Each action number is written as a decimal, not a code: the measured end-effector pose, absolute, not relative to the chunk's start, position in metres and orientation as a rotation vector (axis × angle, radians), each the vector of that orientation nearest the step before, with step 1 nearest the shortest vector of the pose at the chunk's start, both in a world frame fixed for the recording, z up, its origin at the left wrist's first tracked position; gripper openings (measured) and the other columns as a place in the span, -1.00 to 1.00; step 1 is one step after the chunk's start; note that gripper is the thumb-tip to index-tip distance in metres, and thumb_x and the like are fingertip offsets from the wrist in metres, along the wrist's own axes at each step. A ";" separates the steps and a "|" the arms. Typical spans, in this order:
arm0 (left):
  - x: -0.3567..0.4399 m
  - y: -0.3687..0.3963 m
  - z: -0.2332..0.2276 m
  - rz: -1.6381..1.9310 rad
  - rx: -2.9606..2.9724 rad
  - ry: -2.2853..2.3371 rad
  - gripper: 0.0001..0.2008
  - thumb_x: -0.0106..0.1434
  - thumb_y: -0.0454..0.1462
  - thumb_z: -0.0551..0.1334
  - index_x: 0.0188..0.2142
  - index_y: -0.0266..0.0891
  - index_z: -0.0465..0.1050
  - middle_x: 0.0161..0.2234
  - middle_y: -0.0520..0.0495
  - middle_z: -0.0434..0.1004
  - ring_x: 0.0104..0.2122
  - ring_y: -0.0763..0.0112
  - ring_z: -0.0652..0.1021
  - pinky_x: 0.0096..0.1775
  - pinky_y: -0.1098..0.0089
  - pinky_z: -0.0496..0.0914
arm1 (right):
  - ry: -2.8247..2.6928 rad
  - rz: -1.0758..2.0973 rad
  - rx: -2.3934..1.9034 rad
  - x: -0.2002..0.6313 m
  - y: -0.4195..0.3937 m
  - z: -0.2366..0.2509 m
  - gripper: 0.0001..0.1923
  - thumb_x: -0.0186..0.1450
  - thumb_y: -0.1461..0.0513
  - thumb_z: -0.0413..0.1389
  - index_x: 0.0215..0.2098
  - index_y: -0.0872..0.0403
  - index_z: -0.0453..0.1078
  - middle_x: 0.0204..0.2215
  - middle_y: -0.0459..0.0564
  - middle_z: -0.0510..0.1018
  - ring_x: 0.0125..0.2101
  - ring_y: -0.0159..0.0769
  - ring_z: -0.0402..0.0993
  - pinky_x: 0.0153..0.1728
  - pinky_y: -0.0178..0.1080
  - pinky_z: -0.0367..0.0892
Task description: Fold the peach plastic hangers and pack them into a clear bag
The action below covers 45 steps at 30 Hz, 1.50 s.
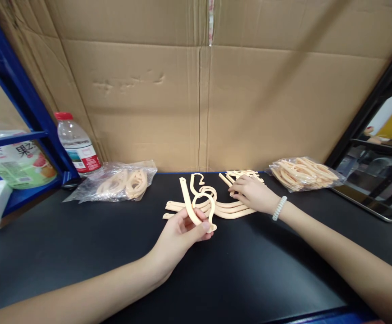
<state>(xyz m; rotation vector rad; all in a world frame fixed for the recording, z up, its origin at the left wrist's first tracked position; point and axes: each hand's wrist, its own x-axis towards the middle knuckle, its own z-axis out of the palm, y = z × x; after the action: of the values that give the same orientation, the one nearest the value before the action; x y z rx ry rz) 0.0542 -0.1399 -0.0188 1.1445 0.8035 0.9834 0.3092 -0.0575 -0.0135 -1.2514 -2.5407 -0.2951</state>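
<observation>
I've got my left hand (181, 234) pinched around a beige hanger piece (196, 204), lifted just in front of the loose hanger pile (223, 208). My right hand (254, 194) lies on that pile's far side, fingers curled loosely over small parts (241, 174).

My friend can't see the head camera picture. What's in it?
A left hand holds up a peach plastic hanger piece over a black table, while the right hand rests on a loose pile of them.
</observation>
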 end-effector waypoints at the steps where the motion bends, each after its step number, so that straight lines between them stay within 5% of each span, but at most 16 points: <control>1: 0.054 -0.140 -0.019 0.985 1.143 0.801 -0.73 0.09 -0.23 0.42 -0.36 -0.27 0.36 -0.41 0.03 0.51 -0.36 0.47 0.51 -0.19 0.40 0.44 | -2.554 -0.293 -1.236 0.308 -0.057 -0.015 -0.82 0.33 0.30 0.08 -0.17 0.12 0.51 -0.25 0.10 0.56 -0.15 -0.08 0.36 -0.09 -0.06 0.27; 8: 0.055 -0.142 -0.015 0.990 1.117 0.831 -0.72 0.05 -0.23 0.43 -0.37 -0.26 0.36 -0.44 0.04 0.50 -0.38 0.44 0.52 -0.20 0.36 0.43 | -2.562 -0.305 -1.138 0.306 -0.045 -0.023 -0.84 0.28 0.39 0.09 -0.28 0.10 0.50 -0.31 0.07 0.50 -0.22 -0.12 0.35 -0.17 -0.11 0.28; 15: 0.055 -0.142 -0.015 1.000 1.129 0.825 -0.73 0.05 -0.23 0.43 -0.38 -0.27 0.37 -0.44 0.02 0.50 -0.39 0.43 0.52 -0.23 0.37 0.40 | -2.419 -0.236 -1.052 0.304 -0.050 -0.016 -0.76 0.39 0.33 -0.14 -0.23 0.06 0.35 -0.20 0.08 0.40 -0.22 -0.20 0.35 -0.19 -0.16 0.30; 21: 0.054 -0.141 -0.017 1.013 1.131 0.808 -0.73 0.05 -0.23 0.43 -0.38 -0.27 0.37 -0.44 0.03 0.49 -0.38 0.45 0.50 -0.22 0.38 0.39 | -1.979 0.442 -0.943 0.294 -0.077 0.000 -0.84 0.45 0.18 -0.18 -0.12 0.04 0.18 -0.31 -0.04 0.40 -0.54 -0.40 0.34 -0.42 -0.23 0.33; 25: 0.055 -0.141 -0.018 1.018 1.146 0.807 -0.73 0.06 -0.24 0.43 -0.36 -0.26 0.35 -0.43 0.05 0.48 -0.38 0.46 0.50 -0.23 0.40 0.38 | -1.801 0.729 -0.752 0.281 -0.095 0.005 -0.84 0.44 0.09 -0.10 -0.18 0.01 0.17 -0.21 -0.05 0.32 -0.46 -0.41 0.41 -0.37 -0.23 0.35; 38: 0.052 -0.139 -0.023 1.031 1.223 0.791 -0.75 0.06 -0.29 0.41 -0.34 -0.23 0.36 -0.42 0.05 0.47 -0.38 0.43 0.47 -0.34 0.44 0.32 | -1.480 1.038 -0.800 0.264 -0.117 0.002 -0.80 0.29 0.13 0.08 -0.33 0.07 0.46 -0.41 -0.03 0.40 -0.38 -0.28 0.31 -0.28 -0.19 0.31; 45: 0.052 -0.139 -0.020 1.029 1.191 0.785 -0.77 0.07 -0.31 0.41 -0.35 -0.25 0.37 -0.41 0.04 0.47 -0.36 0.46 0.47 -0.30 0.46 0.34 | -1.329 0.999 -0.820 0.256 -0.123 -0.005 -0.62 0.18 0.20 0.22 -0.04 -0.08 0.31 -0.03 -0.01 0.30 -0.19 -0.26 0.44 -0.18 -0.16 0.41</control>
<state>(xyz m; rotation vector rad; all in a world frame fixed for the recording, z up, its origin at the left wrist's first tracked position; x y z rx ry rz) 0.0521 -0.1393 -0.0202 1.1914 0.7849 1.0293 0.2559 -0.1234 -0.0050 -0.8197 -1.3291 0.9987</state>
